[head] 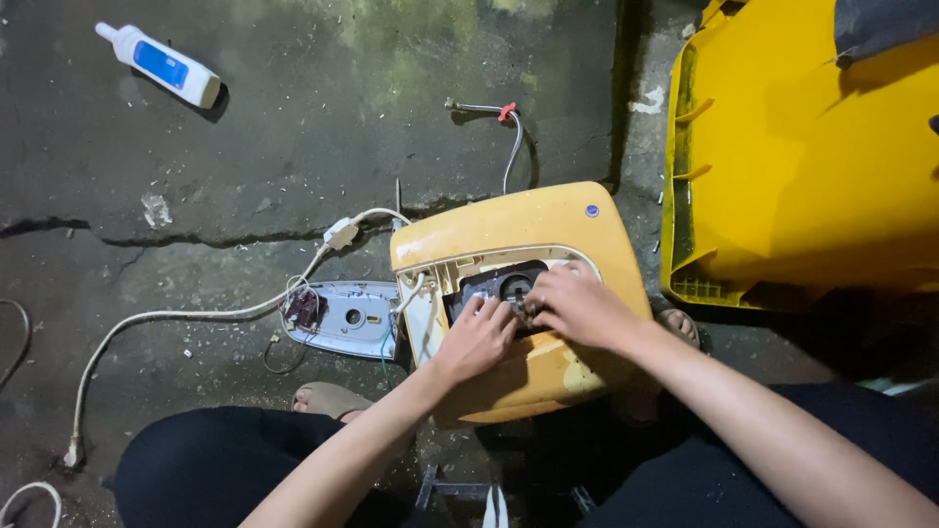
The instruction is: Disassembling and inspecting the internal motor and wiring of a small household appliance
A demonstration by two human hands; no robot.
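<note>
from the head view, you looked down at a yellow box-shaped appliance (548,230) lying on the dark cracked floor (293,147), near the middle of the picture. its front was open, and you could see a dark opening (494,284) inside it.

your left hand (476,339) came in from 7 o'clock. its fingers were curled down into the dark opening, touching the parts inside. you could not tell if it pinched anything.

your right hand (579,305) came in from 4 o'clock. it was bent over the same spot, fingertips touching a small dark part (521,313) right beside your left fingers. you could not tell if it really gripped that part.

at 9 o'clock from the appliance lay a grey cover plate (347,318), face up, just beside it. a white cord (176,315) ran from there out toward 8 o'clock.

far off at 10 o'clock lay a white bottle with a blue label (161,65). at 2 o'clock stood a big yellow bin (802,166). a thin hose with a red bit (506,112) lay at 12 o'clock.
</note>
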